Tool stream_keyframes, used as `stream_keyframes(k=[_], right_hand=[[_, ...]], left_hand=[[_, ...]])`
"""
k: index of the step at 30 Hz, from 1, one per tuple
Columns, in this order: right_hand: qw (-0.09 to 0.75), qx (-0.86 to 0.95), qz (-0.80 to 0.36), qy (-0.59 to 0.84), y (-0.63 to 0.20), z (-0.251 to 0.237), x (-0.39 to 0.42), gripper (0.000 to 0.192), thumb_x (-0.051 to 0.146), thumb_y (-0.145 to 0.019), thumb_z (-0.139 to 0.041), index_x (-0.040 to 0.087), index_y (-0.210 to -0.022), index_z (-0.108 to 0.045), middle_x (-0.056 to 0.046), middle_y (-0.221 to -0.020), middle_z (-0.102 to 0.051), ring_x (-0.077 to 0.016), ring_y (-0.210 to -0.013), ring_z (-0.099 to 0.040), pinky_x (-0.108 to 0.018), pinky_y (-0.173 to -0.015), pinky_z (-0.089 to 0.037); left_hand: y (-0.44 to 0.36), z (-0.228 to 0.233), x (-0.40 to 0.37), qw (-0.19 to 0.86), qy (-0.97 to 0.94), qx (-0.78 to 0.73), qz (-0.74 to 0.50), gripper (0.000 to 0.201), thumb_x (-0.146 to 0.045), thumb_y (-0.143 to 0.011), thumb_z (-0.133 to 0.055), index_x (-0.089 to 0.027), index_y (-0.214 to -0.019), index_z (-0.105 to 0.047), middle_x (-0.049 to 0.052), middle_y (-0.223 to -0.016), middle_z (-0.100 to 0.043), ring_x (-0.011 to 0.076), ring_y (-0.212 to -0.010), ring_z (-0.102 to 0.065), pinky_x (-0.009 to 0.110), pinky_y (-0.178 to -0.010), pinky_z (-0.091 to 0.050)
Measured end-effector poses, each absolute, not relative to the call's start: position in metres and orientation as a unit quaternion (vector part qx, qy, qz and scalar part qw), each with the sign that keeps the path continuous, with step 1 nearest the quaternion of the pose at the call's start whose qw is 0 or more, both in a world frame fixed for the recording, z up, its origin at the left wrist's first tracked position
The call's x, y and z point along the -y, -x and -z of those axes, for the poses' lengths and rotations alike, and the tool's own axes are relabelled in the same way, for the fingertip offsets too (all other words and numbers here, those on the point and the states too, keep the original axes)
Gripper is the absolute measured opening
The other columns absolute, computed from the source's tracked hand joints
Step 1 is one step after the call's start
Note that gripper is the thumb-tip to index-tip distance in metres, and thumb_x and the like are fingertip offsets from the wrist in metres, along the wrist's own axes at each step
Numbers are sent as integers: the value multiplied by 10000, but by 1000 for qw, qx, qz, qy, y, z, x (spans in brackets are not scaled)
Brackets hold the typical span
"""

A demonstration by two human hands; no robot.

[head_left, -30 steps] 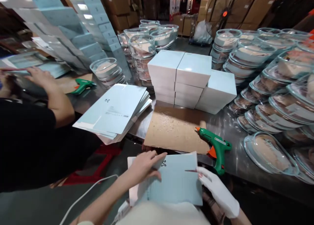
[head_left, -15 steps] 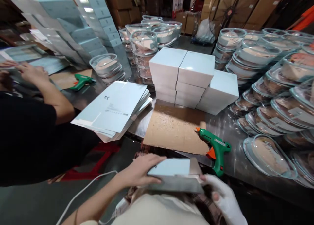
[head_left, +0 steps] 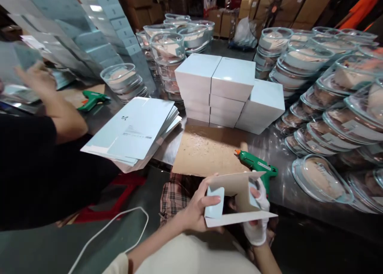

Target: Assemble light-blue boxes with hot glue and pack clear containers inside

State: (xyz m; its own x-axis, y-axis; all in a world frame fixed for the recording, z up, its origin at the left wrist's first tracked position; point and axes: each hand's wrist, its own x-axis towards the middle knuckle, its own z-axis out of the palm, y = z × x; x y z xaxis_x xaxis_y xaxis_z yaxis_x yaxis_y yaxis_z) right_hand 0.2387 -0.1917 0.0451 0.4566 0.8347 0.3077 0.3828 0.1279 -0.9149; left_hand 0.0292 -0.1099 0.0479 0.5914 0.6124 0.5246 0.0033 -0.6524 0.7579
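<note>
In front of my lap I hold a light-blue cardboard box (head_left: 239, 220) whose flaps stand out, its brown inside turned toward me. My bare left hand (head_left: 199, 206) grips the left side, the thumb on a small blue flap (head_left: 216, 208). My right hand (head_left: 259, 214), in a white glove, holds the right side, with bare fingertips at the flap there. Just beyond the box lie a brown cardboard sheet (head_left: 209, 150) and a green glue gun (head_left: 257, 164), partly hidden behind the box. To the left rests a pile of flat box blanks (head_left: 131, 126).
Closed white boxes (head_left: 230, 78) are stacked behind the cardboard. Glass dishes (head_left: 314, 126) pile up along the right, more (head_left: 167, 50) at the back. On the left a co-worker's arm (head_left: 64, 110) works near a second glue gun (head_left: 93, 99). A white cable (head_left: 119, 214) hangs at lower left.
The box has turned from lying flattish to opening toward me, its flaps spread. Both hands have moved to its sides. The co-worker's hand has lifted a blue-grey piece.
</note>
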Motion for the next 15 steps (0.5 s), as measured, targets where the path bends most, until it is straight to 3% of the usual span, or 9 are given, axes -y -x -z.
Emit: stream_keyframes(k=[3, 6, 10, 13, 15], right_hand=[[652, 410, -204, 604, -232, -57, 192, 688, 862, -890, -430, 258, -1071, -707, -143, -1406, -637, -423, -1294, -631, -610, -1012, -546], [662, 335, -188, 643, -224, -71, 184, 474, 595, -959, -550, 232, -1254, -621, -154, -1364, -670, -364, -1230, -677, -541, -1011, -553], [685, 312, -126, 646, -215, -86, 176, 541, 389, -879, -709, 274, -1371, -516, -121, -1333, -652, -274, -1158, -699, -432, -974, -573], [675, 312, -145, 652, -220, -92, 179, 564, 355, -910, -693, 297, -1432, -487, -119, -1368, -634, -229, -1116, -702, -370, -923, -581], [632, 334, -156, 682, -238, -93, 182, 500, 412, -962, -631, 264, -1428, -526, -139, -1380, -641, -235, -1123, -698, -383, -929, -574]], left_hand=[[-36, -48, 113, 421, -769, -209, -434, 778, -920, -720, -650, -287, -1172, -614, 190, -1468, -451, 406, -1335, -575, 554, -1035, -517], [-45, -46, 114, 450, -745, -213, -443, 716, -891, -841, -516, -285, -1220, -569, 184, -1375, -500, 380, -1314, -573, 558, -1054, -484], [-49, -41, 110, 467, -738, -239, -424, 893, -957, -690, -622, -288, -1275, -530, 161, -1242, -547, 366, -1237, -593, 546, -1028, -488], [-39, -43, 105, 455, -755, -206, -424, 596, -781, -819, -693, -258, -1101, -647, 146, -1216, -572, 308, -1112, -626, 446, -913, -531], [-30, -47, 101, 453, -745, -220, -437, 502, -706, -882, -687, -230, -1041, -685, 129, -1160, -601, 268, -1012, -639, 386, -849, -533]])
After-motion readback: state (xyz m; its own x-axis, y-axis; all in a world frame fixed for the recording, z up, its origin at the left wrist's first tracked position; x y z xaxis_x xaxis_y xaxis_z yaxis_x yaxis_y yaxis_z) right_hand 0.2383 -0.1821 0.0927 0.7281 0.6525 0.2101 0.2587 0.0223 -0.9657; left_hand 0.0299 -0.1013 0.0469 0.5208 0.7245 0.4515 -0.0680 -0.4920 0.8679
